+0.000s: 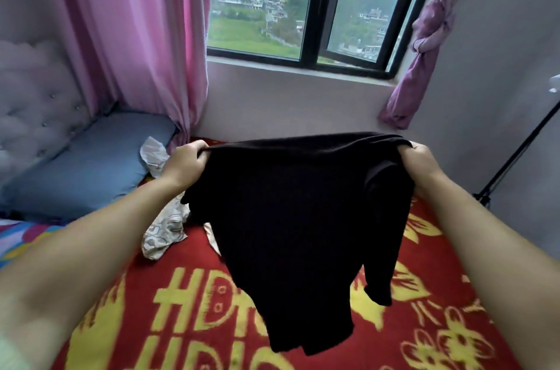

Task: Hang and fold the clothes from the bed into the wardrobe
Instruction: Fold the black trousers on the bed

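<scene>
**Black top held up by both hands above the bed**

A black long-sleeved top (291, 218) hangs in the air in front of the person, stretched between two bare hands. The left hand (185, 162) is closed in a fist around one upper corner of the cloth, its fingers curled over a bunched fold. The right hand (421, 163) is clenched the same way around the other upper corner. The top edge of the garment runs taut between the two fists. The body of the top falls slanting down toward the camera, and its lower hem hangs free over the bed. One sleeve (383, 263) dangles on the right side, its cuff loose below the right forearm.

Under the garment lies a red blanket (169, 303) with yellow letters and flower shapes, which covers the bed. On the blanket, just left of the hanging top and partly hidden behind it, sits a crumpled light patterned cloth (165, 233). Farther back, near the left hand, lies a crinkled pale piece (153, 154) of cloth or plastic; which of the two cannot be told. A blue-grey pillow (88, 163) rests at the head of the bed against a pale tufted headboard (36, 102).

A pink curtain (142, 36) hangs at the left of a dark-framed window (313, 5), and a purple curtain (424, 45) is tied in a knot at its right. A black stand leg (515, 157) leans by the right wall
</scene>
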A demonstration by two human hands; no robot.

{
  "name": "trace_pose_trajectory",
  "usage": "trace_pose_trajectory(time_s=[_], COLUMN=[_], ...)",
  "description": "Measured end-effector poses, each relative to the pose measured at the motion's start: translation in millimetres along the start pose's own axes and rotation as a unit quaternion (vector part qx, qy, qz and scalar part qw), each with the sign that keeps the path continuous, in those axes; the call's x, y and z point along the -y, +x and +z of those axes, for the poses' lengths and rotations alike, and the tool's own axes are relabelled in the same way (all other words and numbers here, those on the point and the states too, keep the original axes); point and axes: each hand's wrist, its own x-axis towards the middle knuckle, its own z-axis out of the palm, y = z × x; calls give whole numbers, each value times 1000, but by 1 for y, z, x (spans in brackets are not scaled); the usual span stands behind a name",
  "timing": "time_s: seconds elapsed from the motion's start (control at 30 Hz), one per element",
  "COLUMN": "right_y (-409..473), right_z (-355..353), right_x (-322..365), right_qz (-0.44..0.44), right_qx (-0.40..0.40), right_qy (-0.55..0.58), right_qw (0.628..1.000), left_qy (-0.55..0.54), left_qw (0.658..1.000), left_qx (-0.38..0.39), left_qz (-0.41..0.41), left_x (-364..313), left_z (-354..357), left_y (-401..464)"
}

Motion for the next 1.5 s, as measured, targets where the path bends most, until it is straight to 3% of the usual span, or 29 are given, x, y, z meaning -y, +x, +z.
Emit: trace_pose_trajectory(time_s=[0.13,0.27,0.43,0.5,0.6,0.77,0.9,1.0,1.1,1.2,1.23,1.3,1.37,1.4,1.5], right_y=[-8,-11,-5,-3,0,4,7,10,0,-25,-36,-63,-90,-102,-125], right_z=[-17,-29,-44,-48,-49,-49,-50,-52,-34,-4,6,31,58,71,95], right_x=[-5,4,9,6,2,9,23,22,20,25,28,33,28,22,-3], right_qz=[37,41,55,72,101,136,115,125,115,71,61,62,85,92,109], right_qx=[-21,-54,-163,-187,-197,-165,-193,-229,-109,85,166,351,472,495,479], right_qy=[-23,-4,39,42,42,83,99,126,125,-25,-87,-181,-198,-185,-73], right_qw=[999,998,984,979,974,973,969,957,979,994,980,917,855,844,868], left_qy=[76,84,143,173,180,70,-12,-189,-419,-439,-437,-442,-456,-466,-489], left_qw=[995,996,973,965,975,995,991,967,863,824,821,810,794,788,775], left_qx=[-61,15,150,154,112,28,-24,3,106,200,221,252,260,255,227], left_qz=[13,2,103,123,64,-65,-132,-174,-262,-296,-295,-293,-306,-313,-331], left_x=[-22,-19,-25,-30,-41,-29,-28,-59,-109,-155,-167,-186,-197,-199,-195], left_z=[-15,-21,-18,-18,-30,-53,-56,-55,-59,-59,-56,-44,-29,-21,-9], left_y=[9,3,-20,-22,-11,10,11,4,4,5,5,3,-2,-4,-10])
